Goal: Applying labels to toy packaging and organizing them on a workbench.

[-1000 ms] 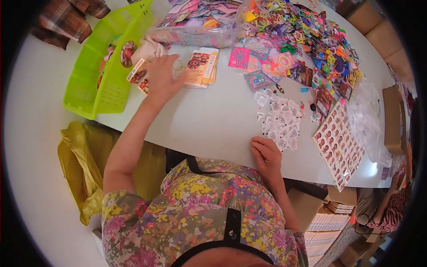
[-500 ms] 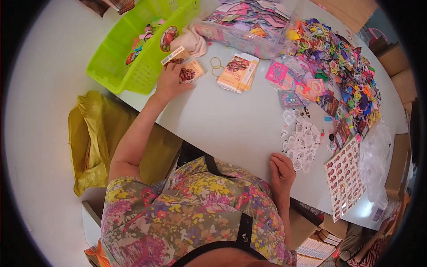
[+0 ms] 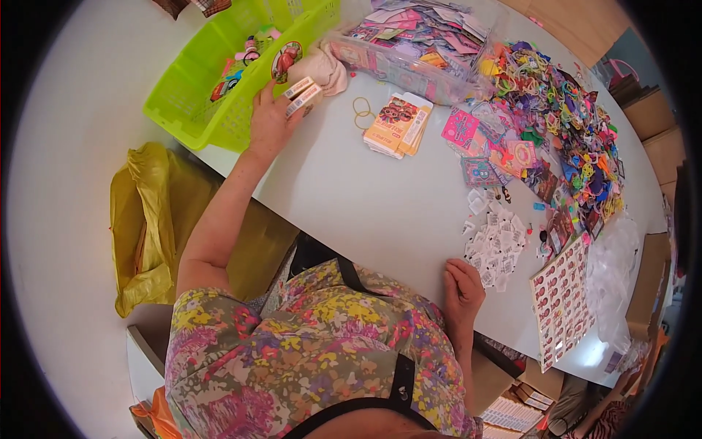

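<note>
My left hand (image 3: 272,126) reaches to the far left of the table and is closed round two small cartons (image 3: 302,98), orange and white, standing side by side on edge against the green basket. Part of the cartons is hidden by the fingers. To their right lies a stack of flat orange printed cartons (image 3: 395,130), with loose rubber bands (image 3: 361,113) beside it. At the near table edge rests my right hand (image 3: 463,290), its fingers curled together with nothing visible in them. Close to it is a pile of small white paper slips (image 3: 496,247).
A lime-green basket (image 3: 172,110) holding small items stands at the far left, a pink cloth (image 3: 327,72) beside it. Behind is a clear plastic bin (image 3: 409,67) of printed cards. Colourful trinkets (image 3: 578,110) heap at the right, above a sticker sheet (image 3: 561,304) and clear plastic bags (image 3: 613,274).
My left hand has tipped the near carton up from lying flat and brought it against the other one. My right hand has hardly moved. The view has shifted slightly.
</note>
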